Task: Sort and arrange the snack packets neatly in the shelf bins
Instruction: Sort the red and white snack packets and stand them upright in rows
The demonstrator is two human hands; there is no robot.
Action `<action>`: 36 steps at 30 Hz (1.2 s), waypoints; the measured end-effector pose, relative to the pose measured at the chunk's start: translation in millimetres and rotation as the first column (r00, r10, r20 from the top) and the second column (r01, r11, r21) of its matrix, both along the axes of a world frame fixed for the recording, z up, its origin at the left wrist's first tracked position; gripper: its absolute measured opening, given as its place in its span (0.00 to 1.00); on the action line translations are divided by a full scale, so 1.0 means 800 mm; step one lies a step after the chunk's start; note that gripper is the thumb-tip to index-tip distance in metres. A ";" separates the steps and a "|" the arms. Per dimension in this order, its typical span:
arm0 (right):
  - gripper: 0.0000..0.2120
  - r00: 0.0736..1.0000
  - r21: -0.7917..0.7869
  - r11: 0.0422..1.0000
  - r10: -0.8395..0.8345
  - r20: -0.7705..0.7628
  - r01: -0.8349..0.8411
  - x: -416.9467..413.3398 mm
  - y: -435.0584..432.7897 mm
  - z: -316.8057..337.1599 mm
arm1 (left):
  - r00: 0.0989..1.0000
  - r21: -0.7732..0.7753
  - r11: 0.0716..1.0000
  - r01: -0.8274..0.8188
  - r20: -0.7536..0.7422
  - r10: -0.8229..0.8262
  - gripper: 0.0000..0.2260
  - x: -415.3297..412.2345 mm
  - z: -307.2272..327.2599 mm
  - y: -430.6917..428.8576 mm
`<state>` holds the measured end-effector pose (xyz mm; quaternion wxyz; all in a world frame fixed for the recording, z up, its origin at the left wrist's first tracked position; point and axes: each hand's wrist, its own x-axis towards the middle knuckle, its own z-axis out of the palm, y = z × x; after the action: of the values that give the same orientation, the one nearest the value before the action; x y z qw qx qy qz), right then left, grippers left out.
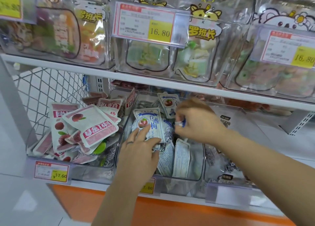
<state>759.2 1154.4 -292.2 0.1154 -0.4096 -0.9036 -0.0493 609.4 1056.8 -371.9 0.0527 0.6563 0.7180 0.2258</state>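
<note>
The left hand [139, 149] grips a blue-and-white packet [150, 123], thumb and fingers curled round its lower edge. Just right of it, the right hand [197, 122] pinches what seems a small wrapper [180, 123], mostly hidden by its fingers. Both reach into the clear bin [201, 164]; the packets beneath them are partly covered and blurred.
</note>
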 end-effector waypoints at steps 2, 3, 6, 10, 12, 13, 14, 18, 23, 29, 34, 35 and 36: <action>0.06 0.999 -0.064 0.998 -0.027 0.043 0.029 0.015 0.004 -0.001 | 1.000 0.005 1.000 0.004 0.026 -0.004 0.17 -0.001 0.000 0.001; 0.09 0.996 -0.098 0.994 -0.047 0.079 0.055 0.021 0.006 -0.002 | 0.999 0.015 1.000 0.011 0.038 -0.012 0.17 -0.001 0.001 0.002; 0.17 0.990 -0.115 0.990 -0.064 0.125 0.078 0.028 0.008 -0.006 | 0.997 -0.001 1.000 0.021 0.075 -0.021 0.16 -0.003 0.005 0.003; 0.23 0.963 -0.055 0.997 -0.035 0.266 0.051 0.011 0.012 -0.016 | 1.000 -0.055 0.998 0.003 0.009 -0.003 0.16 -0.002 0.004 0.000; 0.21 0.950 -0.059 0.998 -0.012 0.312 0.032 -0.001 0.019 -0.024 | 1.000 -0.080 0.997 -0.022 0.003 0.022 0.17 -0.002 0.004 -0.003; 0.20 0.950 -0.076 0.997 -0.002 0.311 0.027 -0.008 0.022 -0.028 | 0.999 -0.083 0.996 -0.031 0.032 0.034 0.19 -0.003 0.005 -0.003; 0.19 0.953 -0.100 0.995 0.007 0.302 0.025 -0.014 0.025 -0.030 | 0.996 -0.080 0.996 -0.038 0.080 0.044 0.20 -0.005 0.007 -0.003; 0.14 0.945 -0.161 0.986 0.018 0.328 0.037 -0.034 0.031 -0.033 | 0.957 0.002 1.000 -0.020 0.289 0.019 0.10 -0.010 0.006 0.000; 0.08 0.998 -0.238 0.970 -0.027 0.052 0.039 -0.025 0.041 -0.043 | 0.966 0.011 0.999 0.033 0.256 -0.035 0.11 -0.016 0.000 0.003; 0.04 0.987 -0.185 0.970 0.161 0.003 -0.158 0.010 0.011 -0.019 | 0.996 -0.161 0.984 0.074 0.063 -0.065 0.17 -0.011 0.007 -0.001; 0.07 0.958 -0.126 0.950 0.278 -0.066 -0.285 0.047 -0.011 -0.022 | 0.998 -0.224 0.973 0.059 -0.013 -0.063 0.18 -0.004 0.009 0.003; 0.06 0.955 -0.135 0.946 0.289 -0.067 -0.296 0.049 -0.016 -0.023 | 0.998 -0.233 0.971 0.050 -0.022 -0.057 0.17 -0.001 0.008 0.003; 0.05 0.951 -0.139 0.941 0.304 -0.054 -0.308 0.050 -0.021 -0.022 | 0.998 -0.241 0.970 0.042 -0.032 -0.051 0.17 0.001 0.007 0.003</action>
<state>798.9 1137.9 -310.2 0.1057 -0.2723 -0.9555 0.0416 610.2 1059.6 -366.4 0.1233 0.6660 0.7252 0.1236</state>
